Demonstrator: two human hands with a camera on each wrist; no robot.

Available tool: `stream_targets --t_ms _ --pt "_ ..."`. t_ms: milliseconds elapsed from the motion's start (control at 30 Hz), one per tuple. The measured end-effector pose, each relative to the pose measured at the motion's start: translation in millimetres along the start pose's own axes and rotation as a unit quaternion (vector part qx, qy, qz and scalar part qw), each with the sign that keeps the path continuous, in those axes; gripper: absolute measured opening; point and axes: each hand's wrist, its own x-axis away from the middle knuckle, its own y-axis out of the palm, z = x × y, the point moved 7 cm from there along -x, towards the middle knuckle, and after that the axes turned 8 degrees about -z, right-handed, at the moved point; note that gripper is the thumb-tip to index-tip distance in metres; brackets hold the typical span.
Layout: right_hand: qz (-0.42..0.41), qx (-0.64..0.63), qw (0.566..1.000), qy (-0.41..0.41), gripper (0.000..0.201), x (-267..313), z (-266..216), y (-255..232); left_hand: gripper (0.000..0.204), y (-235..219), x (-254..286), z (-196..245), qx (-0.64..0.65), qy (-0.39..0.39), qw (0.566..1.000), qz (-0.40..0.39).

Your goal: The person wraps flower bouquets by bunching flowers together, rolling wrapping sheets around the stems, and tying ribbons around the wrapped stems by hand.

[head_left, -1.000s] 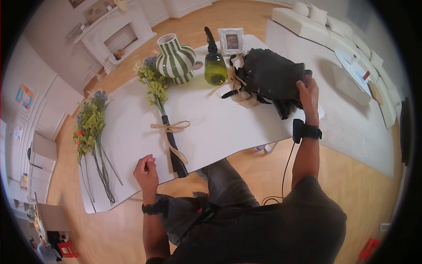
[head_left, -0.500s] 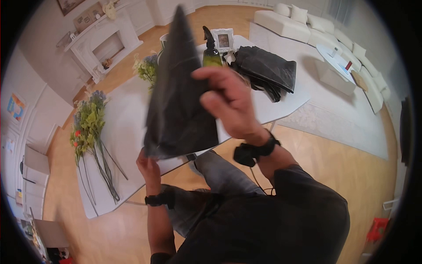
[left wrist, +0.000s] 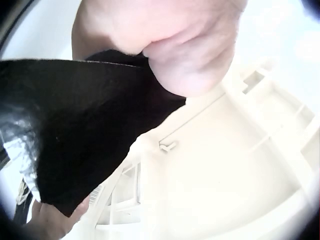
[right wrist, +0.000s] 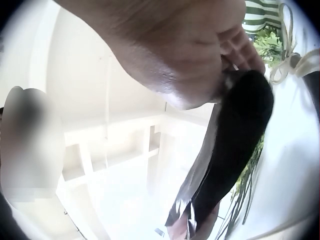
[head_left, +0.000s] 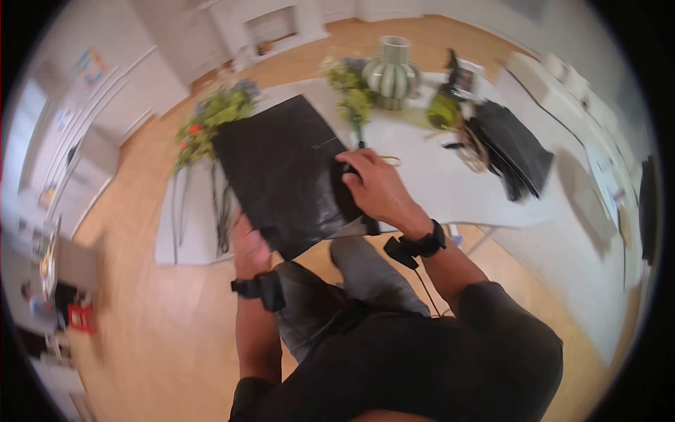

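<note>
A black sheet of wrapping paper (head_left: 281, 176) is held up over the near edge of the table, its surface glossy and creased. My left hand (head_left: 249, 246) grips its lower left edge, and in the left wrist view the paper (left wrist: 85, 130) runs out from under the curled fingers. On the opposite side my right hand (head_left: 383, 190) pinches the right edge; the right wrist view shows the paper (right wrist: 235, 130) bending there. Behind the sheet lies a bouquet (head_left: 357, 109), its wrapped stems mostly hidden, with a beige ribbon bow (right wrist: 292, 62).
Loose flower stems (head_left: 225, 109) lie at the table's left. A green-striped vase (head_left: 394, 74), a green spray bottle (head_left: 443, 109) and a picture frame (head_left: 467, 79) stand at the back. More folded black sheets (head_left: 513, 148) with beige ribbon (head_left: 474, 151) lie at the right.
My right hand has brought a black sheet from the pile at the right to the middle. The left hand has taken hold of it, and the sheet has tipped flatter.
</note>
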Motion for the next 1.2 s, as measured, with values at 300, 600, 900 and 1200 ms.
stream_targets --t_ms 300,600,900,1200 --pt "-0.132 -0.182 0.974 -0.037 0.094 -27.2 -43.3 5.2 0.041 111.9 -44.6 2.4 -0.134 0.029 0.987 -0.087" --pt "-0.050 -0.388 0.916 0.093 0.048 -37.2 41.8 -3.9 0.050 143.9 -76.4 -14.7 -0.237 -0.066 0.956 -0.159" --pt "-0.003 -0.413 0.910 0.027 0.035 -35.0 16.2 -15.4 0.056 168.8 -70.9 -16.8 -0.579 0.046 0.778 -0.240" --pt "0.001 -0.422 0.903 0.075 0.033 -25.9 35.5 -15.1 0.067 154.0 -64.3 -13.7 -0.403 -0.043 0.889 -0.214"
